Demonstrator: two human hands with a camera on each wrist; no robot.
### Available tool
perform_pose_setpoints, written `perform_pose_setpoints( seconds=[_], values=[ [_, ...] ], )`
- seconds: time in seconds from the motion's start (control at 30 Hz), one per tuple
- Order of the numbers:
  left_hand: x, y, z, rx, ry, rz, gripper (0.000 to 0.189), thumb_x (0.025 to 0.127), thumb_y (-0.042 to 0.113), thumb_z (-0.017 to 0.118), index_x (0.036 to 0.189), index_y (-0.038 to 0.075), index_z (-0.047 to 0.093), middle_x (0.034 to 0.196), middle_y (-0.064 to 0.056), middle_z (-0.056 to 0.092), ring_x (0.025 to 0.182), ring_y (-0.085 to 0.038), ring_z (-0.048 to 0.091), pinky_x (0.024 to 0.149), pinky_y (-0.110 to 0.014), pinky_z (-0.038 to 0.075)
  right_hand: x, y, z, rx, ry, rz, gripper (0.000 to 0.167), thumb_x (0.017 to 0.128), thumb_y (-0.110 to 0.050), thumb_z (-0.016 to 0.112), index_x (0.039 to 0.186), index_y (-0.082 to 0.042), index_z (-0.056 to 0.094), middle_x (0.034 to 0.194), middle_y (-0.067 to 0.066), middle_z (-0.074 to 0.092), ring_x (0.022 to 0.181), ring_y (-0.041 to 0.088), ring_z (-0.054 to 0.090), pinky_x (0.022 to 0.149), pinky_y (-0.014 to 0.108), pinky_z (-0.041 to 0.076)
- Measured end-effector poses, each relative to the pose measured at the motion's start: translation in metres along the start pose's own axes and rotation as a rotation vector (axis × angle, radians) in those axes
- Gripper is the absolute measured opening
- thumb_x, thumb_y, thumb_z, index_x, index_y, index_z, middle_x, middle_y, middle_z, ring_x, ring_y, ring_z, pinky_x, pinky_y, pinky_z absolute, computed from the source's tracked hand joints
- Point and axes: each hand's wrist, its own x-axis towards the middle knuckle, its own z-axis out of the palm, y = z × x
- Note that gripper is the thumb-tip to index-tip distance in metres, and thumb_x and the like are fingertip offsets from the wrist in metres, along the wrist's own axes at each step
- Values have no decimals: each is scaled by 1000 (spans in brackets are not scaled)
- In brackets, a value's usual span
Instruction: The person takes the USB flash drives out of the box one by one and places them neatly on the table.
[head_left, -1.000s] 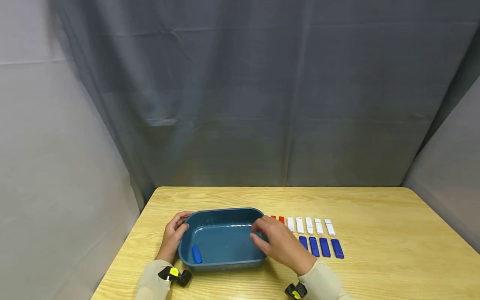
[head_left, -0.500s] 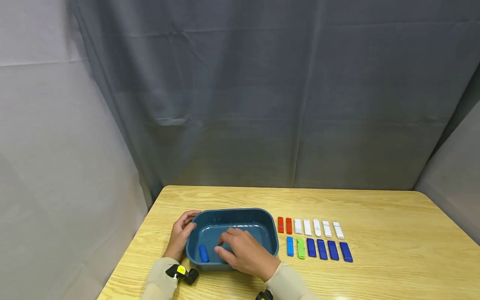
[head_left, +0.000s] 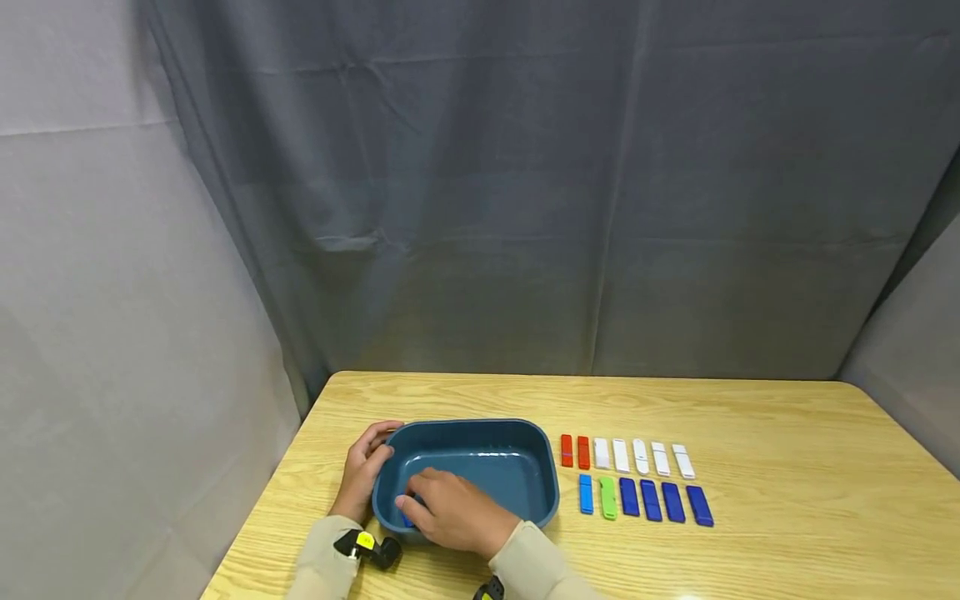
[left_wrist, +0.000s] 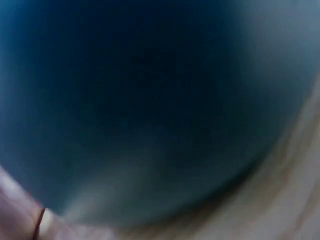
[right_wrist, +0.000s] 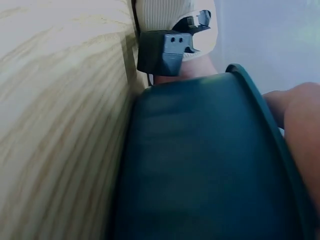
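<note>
A dark teal plastic basin (head_left: 498, 429) stands on the table. My left hand (head_left: 362, 477) grips its left rim, the thumb at the edge and the fingers along the outside. Inside the basin, at its near left, my right hand (head_left: 453, 510) is lowered with bent fingers over a blue USB stick (head_left: 407, 520). Most of that stick is hidden under the thumb and fingers; whether they pinch it does not show. In the left wrist view the blurred basin wall (left_wrist: 150, 100) fills most of the picture. The right wrist view shows the basin's outer side (right_wrist: 195, 160).
Two rows of USB sticks lie right of the basin. Behind are red sticks (head_left: 583, 452) and several white sticks (head_left: 641, 457). In front lie a light blue stick (head_left: 586, 494), a green stick (head_left: 607, 498) and several dark blue sticks (head_left: 651, 501). A grey curtain (head_left: 480, 208) hangs behind.
My right hand has moved left from the basin's right rim, across its inside, down to the blue USB stick. My left hand keeps its place on the rim. The head view has shifted slightly.
</note>
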Motion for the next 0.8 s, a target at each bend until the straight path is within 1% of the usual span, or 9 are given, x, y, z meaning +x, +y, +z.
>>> perform_pose_setpoints(
  seconds=[0.07,0.1,0.13,0.2,0.27,0.4,0.53,0.67,0.8],
  values=[
    [0,-2,0,4,11,7,38,90,-6,46,125,2,58,120,-22,61,111,-39,55,85,-28,47,3,0,2,19,-37,-6,34,103,-37,38,96,-17,64,87,-10,57,77,1,53,67,21,45],
    [0,-2,1,5,17,10,38,90,-6,46,124,2,59,119,-22,61,110,-39,55,84,-28,47,4,-1,2,21,-57,-9,35,103,-37,36,98,-17,64,89,-10,58,79,2,54,69,22,45],
    [0,-3,1,3,22,14,38,89,-6,46,124,2,59,118,-23,61,109,-39,56,84,-27,47,6,-1,3,22,-76,-10,36,103,-37,35,100,-16,64,92,-9,59,83,3,55,72,23,46],
    [0,-3,1,3,31,20,37,89,-6,46,123,2,60,117,-22,62,107,-39,56,83,-27,47,8,-1,4,17,-114,-14,40,104,-37,33,109,-14,65,103,-7,61,94,5,57,80,26,47],
    [0,-2,0,6,39,21,37,88,-6,46,122,2,60,117,-22,62,106,-37,56,83,-26,47,11,0,5,7,-146,-22,41,104,-36,31,114,-13,64,110,-5,61,103,7,57,87,28,46],
    [0,-2,-1,10,46,5,37,89,-6,46,121,3,60,117,-21,62,106,-34,57,84,-25,46,14,0,6,-10,-206,-15,45,104,-37,30,121,-11,62,120,-2,61,114,11,55,94,29,43],
    [1,0,-2,-10,35,-21,37,90,-7,46,123,2,59,119,-22,61,109,-37,55,84,-25,46,14,-1,7,-20,-241,17,48,103,-40,31,127,-11,61,130,1,57,120,14,52,98,31,42],
    [-2,9,-1,-17,13,-34,37,90,-8,45,125,-2,57,120,-26,60,111,-42,53,85,-27,46,13,-2,6,-21,-232,31,45,102,-41,34,117,-13,66,120,-1,59,107,10,55,89,28,45],
    [-6,21,2,1,4,-38,37,90,-8,44,125,-6,55,120,-27,59,111,-42,53,86,-29,47,13,-2,6,-19,-207,19,44,101,-40,36,105,-13,71,108,-3,59,93,6,53,81,24,45]
  ],
)
